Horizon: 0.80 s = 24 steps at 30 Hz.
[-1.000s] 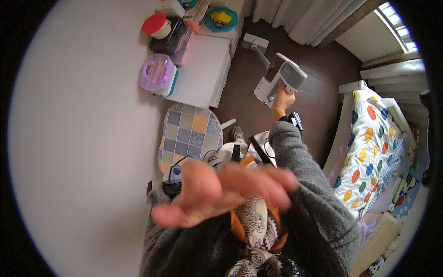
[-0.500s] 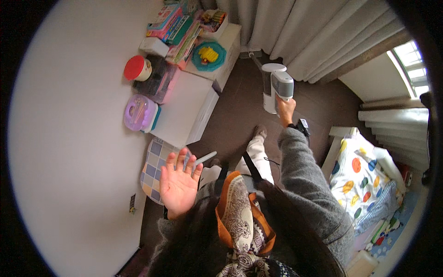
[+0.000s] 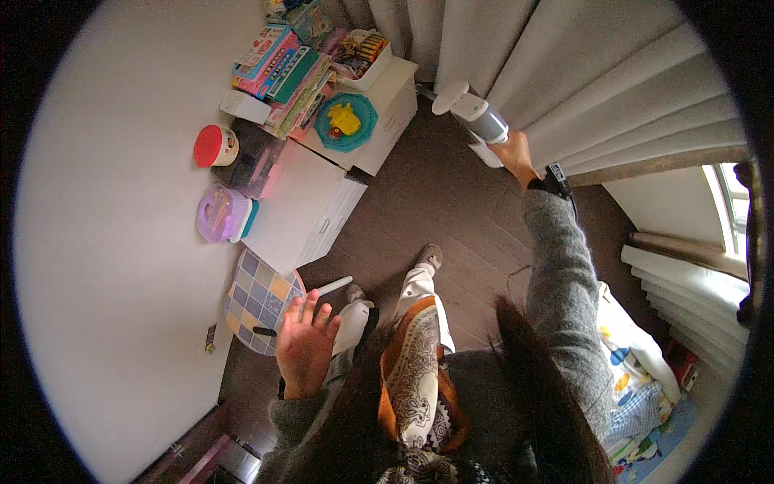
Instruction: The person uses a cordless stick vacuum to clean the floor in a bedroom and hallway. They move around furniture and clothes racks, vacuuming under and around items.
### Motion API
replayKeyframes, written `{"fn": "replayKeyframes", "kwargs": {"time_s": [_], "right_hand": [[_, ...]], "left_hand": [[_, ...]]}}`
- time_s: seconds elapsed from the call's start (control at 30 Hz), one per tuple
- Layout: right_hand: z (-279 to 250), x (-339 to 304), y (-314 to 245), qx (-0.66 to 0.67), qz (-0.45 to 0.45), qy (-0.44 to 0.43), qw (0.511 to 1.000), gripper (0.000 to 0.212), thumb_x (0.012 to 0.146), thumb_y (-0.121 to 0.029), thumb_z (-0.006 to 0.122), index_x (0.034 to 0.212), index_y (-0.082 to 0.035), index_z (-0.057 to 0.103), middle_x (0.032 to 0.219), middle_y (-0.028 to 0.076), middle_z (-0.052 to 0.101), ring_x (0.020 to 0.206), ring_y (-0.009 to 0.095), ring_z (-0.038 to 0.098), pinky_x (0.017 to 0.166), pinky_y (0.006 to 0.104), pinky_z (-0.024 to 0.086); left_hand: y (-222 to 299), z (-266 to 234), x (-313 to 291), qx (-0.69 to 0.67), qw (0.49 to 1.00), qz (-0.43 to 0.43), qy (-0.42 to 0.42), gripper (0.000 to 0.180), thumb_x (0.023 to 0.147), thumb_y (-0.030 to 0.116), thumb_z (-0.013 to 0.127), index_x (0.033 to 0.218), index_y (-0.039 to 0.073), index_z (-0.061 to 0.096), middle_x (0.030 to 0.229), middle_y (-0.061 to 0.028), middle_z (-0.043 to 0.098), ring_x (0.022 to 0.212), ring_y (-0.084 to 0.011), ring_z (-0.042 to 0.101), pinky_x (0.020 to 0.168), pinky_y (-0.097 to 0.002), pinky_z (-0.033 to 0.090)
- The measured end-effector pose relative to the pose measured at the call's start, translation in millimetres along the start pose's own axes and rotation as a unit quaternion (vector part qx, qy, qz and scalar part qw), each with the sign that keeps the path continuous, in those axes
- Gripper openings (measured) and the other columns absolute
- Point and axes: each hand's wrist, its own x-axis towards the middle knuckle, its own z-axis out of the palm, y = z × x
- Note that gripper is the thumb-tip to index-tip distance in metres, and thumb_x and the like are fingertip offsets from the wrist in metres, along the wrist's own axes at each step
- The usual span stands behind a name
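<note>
My right hand is wrapped around the handle of a white and grey stick vacuum cleaner, held out ahead beside the curtain. Its lower end reaches toward the floor between the curtain and the far white cabinet, and the floor head is mostly hidden. My left hand is raised with the palm up and fingers apart, holding nothing. Below it in the picture, a checked round-edged board leans by the wall, with a pale rod-like piece beside it.
White cabinets stand along the left wall, carrying a blue-green dish, a red-lidded tub, a purple-lidded container and stacked boxes. Grey curtains hang on the far right. A bed with dotted bedding lies at the right. Dark floor runs between.
My right hand has moved the vacuum cleaner forward and to the right, closer to the curtain, and it is tilted more. My view has shifted; my left hand stays raised and open.
</note>
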Motion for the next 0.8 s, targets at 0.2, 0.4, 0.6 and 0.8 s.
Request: {"fn": "replayKeyframes", "kwargs": {"time_s": [0.2, 0.4, 0.6, 0.8], "right_hand": [[21.5, 58.4, 14.1, -0.077, -0.031, 0.049, 0.995, 0.042, 0.066, -0.040, 0.061, 0.086, -0.004, 0.063, 0.082, 0.020, 0.061, 0.083, 0.033, 0.059, 0.068, 0.0374, 0.045], [6.6, 34.0, 98.0, 0.009, 0.029, 0.026, 0.999, 0.026, 0.073, -0.019, 0.060, 0.086, 0.004, 0.060, 0.079, 0.014, 0.062, 0.074, 0.026, 0.058, 0.062, 0.0344, 0.045], [-43.6, -101.8, 167.1, 0.038, 0.046, 0.042, 0.997, 0.024, 0.066, -0.011, 0.066, 0.083, 0.004, 0.060, 0.073, 0.008, 0.062, 0.070, 0.009, 0.054, 0.059, 0.0264, 0.043], [-69.9, -256.9, 148.5, 0.071, 0.074, 0.124, 0.987, 0.015, 0.067, -0.003, 0.061, 0.081, 0.002, 0.060, 0.072, 0.005, 0.062, 0.066, 0.008, 0.054, 0.060, 0.0245, 0.043]], "left_hand": [[-6.3, 19.8, -5.0, 0.045, 0.998, 0.047, 0.008, 0.031, 0.091, 0.029, 0.033, 0.115, 0.011, 0.033, 0.118, -0.0087, 0.040, 0.101, -0.0241, 0.046, 0.088, -0.0419, 0.037], [-9.3, 28.2, 20.4, -0.094, 0.993, -0.004, 0.073, 0.028, 0.090, 0.027, 0.033, 0.112, 0.010, 0.036, 0.113, -0.0075, 0.043, 0.098, -0.0219, 0.045, 0.089, -0.0393, 0.035], [-15.1, 29.5, 57.8, 0.065, 0.994, -0.082, -0.043, 0.024, 0.089, 0.023, 0.035, 0.107, 0.010, 0.043, 0.107, -0.0065, 0.047, 0.096, -0.0209, 0.046, 0.087, -0.0385, 0.036], [-22.9, 52.7, 101.5, 0.103, 0.969, -0.198, -0.107, 0.021, 0.086, 0.019, 0.042, 0.105, 0.010, 0.047, 0.103, -0.0073, 0.052, 0.095, -0.0214, 0.049, 0.088, -0.0389, 0.036]]}}
